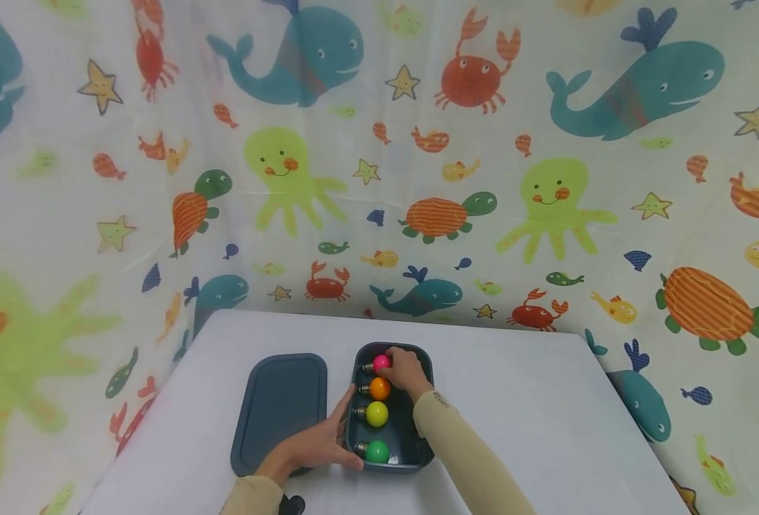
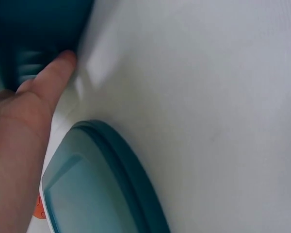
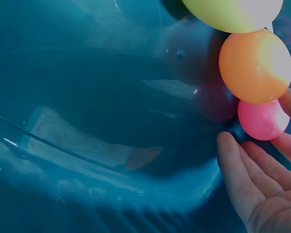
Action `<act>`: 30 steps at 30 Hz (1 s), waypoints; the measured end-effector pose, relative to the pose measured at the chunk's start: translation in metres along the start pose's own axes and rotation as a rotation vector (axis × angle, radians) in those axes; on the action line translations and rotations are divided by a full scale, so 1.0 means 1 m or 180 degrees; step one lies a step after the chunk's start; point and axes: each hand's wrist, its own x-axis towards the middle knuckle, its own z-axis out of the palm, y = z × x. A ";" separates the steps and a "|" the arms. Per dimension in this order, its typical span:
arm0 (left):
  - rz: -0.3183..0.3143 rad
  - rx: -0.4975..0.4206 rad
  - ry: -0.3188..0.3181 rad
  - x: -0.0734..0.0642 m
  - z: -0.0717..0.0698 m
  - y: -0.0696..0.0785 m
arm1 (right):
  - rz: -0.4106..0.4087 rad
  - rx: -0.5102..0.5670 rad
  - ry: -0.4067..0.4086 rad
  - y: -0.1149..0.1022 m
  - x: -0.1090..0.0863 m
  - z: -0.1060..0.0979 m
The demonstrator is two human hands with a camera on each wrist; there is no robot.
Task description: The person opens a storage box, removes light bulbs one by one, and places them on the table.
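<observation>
Four would exceed plain counting, so several coloured light bulbs lie in a dark blue box (image 1: 401, 436), their screw bases toward its left wall. From back to front they are a pink bulb (image 1: 382, 363), an orange bulb (image 1: 380, 388), a yellow bulb (image 1: 376, 413) and a green bulb (image 1: 377, 451). My right hand (image 1: 408, 370) reaches into the back of the box and pinches the pink bulb between thumb and finger; other fingers extend beside it (image 3: 262, 189). Spread along the box's left side, my left hand (image 1: 320, 442) touches the wall and front corner with straight fingers.
A matching dark blue lid (image 1: 282, 400) lies flat on the white table (image 1: 514, 415), just left of the box. Behind the table hangs a curtain (image 1: 379, 193) printed with sea animals. Part of the lid passes beneath my left forearm.
</observation>
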 end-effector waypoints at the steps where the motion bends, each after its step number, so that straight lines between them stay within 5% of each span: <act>1: 0.0003 0.0002 0.0000 0.000 0.000 0.000 | 0.0003 0.0002 0.0011 0.000 -0.001 0.000; 30: 0.0032 0.0024 -0.0005 0.002 0.003 0.000 | -0.0395 -0.0104 0.0215 0.006 -0.013 -0.021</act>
